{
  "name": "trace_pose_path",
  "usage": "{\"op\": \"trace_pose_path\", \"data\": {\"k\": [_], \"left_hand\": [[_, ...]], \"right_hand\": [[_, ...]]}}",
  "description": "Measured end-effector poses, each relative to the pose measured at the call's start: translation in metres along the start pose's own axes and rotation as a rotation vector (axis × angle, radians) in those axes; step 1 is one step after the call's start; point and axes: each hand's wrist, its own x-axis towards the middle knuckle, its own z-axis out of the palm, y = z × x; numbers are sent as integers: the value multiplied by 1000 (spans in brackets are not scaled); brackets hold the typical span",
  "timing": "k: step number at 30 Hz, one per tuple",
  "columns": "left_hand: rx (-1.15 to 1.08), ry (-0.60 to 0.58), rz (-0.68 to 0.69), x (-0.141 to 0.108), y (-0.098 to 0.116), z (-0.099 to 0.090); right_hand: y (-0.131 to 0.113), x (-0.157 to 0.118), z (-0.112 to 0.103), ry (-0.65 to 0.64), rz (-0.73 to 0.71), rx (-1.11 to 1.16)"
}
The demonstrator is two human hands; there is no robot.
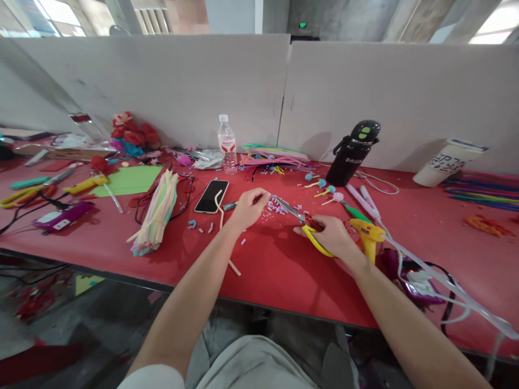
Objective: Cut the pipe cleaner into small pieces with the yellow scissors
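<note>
My right hand (328,235) is wrapped round the handles of scissors (290,209) with yellow and red grips, their blades pointing up and left. The blade tips are close to the fingertips of my left hand (251,207), which are pinched together; whatever they hold is too small to make out. Small lilac cut pieces (279,207) lie on the red table (275,275) beneath the blades. A pale pipe cleaner (234,267) lies partly hidden under my left forearm. Left of my hand lies a black-screened phone (211,196).
A pipe cleaner bundle (158,213) lies left, a water bottle (227,146) behind. Small blue-headed pieces (330,189), a black flask (352,155) and a yellow glue gun (368,235) with trailing cable are right. A white cup (444,163) leans farther right.
</note>
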Motion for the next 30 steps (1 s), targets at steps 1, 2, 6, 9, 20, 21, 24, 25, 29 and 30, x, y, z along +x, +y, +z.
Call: {"op": "trace_pose_path", "data": {"k": [1,2,6,9,20,21,24,25,29,30], "left_hand": [[-2,1,-1,0,0,0],[-5,-1,-3,0,0,0],[-7,-11,-11,-2,0,0],[-6,-8,-11,-2,1,0],[-18,-1,-33,-1,0,0],[-17,-2,-34,-1,1,0],[-12,-4,-37,-1,1,0],[-11,-5,-38,-1,1,1],[-8,-5,-35,-1,0,1],[-7,-5,-33,-1,0,1]], "right_hand": [[0,0,0,1,-1,-2],[0,1,0,2,-1,-6],[-1,1,1,7,10,-23],[-1,1,1,25,3,-29],[-2,-1,1,9,6,7],[-2,-1,0,9,7,9],[-4,-1,-1,2,8,15],[-4,-1,-1,0,9,14],[-4,-1,-1,-3,13,0],[-3,0,-1,-3,16,-2]]}}
